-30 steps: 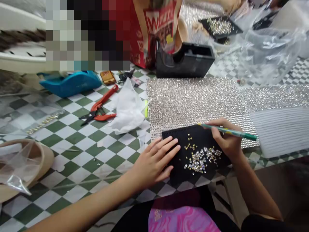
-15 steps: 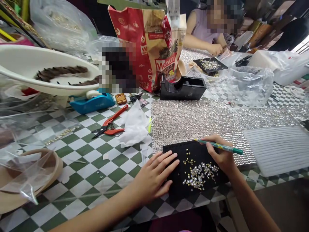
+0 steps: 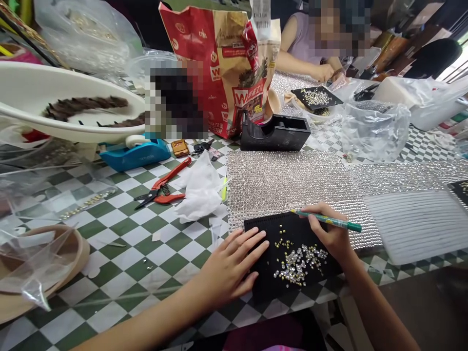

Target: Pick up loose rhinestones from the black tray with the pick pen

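My left hand [image 3: 234, 265] lies flat with its fingers spread over the left edge of a black board [image 3: 265, 287]. Loose clear and gold rhinestones [image 3: 298, 263] are heaped on that board. Between thumb and fingers, my right hand [image 3: 331, 234] pinches a green pencil-like stick [image 3: 345, 224] with a yellow tip. Its tip is at the board's far edge, beside a sheet covered in rows of rhinestones [image 3: 285, 180]. Whether the tip touches a stone is too small to tell. The board overlaps the near side of the sheet.
Red-handled pruning shears [image 3: 166, 187], a crumpled white tissue [image 3: 199, 190] and a blue tape dispenser [image 3: 135, 155] lie left. A black tape dispenser [image 3: 276, 134] and a red paper bag [image 3: 197, 58] stand behind the sheet. A ribbed white panel [image 3: 413, 226] lies right. Another person's hands [image 3: 325, 73] work opposite.
The whole view has shifted slightly, so things appear a little farther left. Both hands keep nearly the same pose at the board, and the stick remains in my right hand.
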Demonstrator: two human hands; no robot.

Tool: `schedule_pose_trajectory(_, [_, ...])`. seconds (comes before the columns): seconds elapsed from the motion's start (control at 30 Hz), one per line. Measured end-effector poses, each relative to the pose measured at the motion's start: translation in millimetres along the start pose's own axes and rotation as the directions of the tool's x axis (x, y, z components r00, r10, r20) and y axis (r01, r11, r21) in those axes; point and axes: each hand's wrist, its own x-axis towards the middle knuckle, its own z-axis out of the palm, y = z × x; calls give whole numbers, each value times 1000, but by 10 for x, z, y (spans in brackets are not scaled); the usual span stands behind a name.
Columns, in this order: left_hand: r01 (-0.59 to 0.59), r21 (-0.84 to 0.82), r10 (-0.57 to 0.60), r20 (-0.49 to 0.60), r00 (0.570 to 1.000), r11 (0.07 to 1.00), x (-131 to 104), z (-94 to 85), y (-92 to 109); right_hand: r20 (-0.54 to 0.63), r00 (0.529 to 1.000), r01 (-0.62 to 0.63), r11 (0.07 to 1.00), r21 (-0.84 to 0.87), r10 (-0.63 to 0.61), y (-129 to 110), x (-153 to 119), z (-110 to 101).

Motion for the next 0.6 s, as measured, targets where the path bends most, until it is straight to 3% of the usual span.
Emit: schedule_pose_trajectory(0.6, [-25, 63, 24, 19, 1000, 998, 29, -45, 31, -78, 988, -125, 990, 71, 130, 44, -39, -22])
